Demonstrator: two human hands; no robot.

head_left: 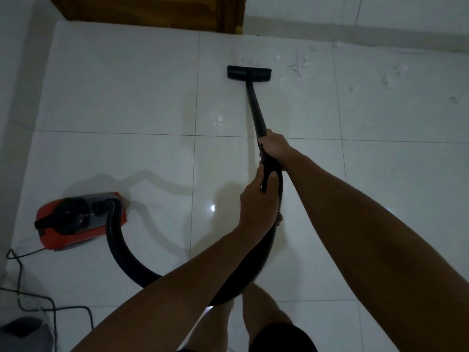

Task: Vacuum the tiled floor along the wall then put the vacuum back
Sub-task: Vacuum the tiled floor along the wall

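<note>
— What's at the top?
— A brown wooden door (142,11), its lower part only, with a darker frame (231,13) on its right side.
— And bottom left?
— Thin black cables (50,301), looped and crossing one another on the floor (380,199). Just below them, in the corner, a rounded grey object (22,331); too dim to tell what it is.
— Anything on the wall (406,11)?
— A thin dark line (358,8) running down it at upper right. Wire or crack, I can't tell.
— Anything else?
— A small bright glare spot (212,208) mid-floor.
</note>
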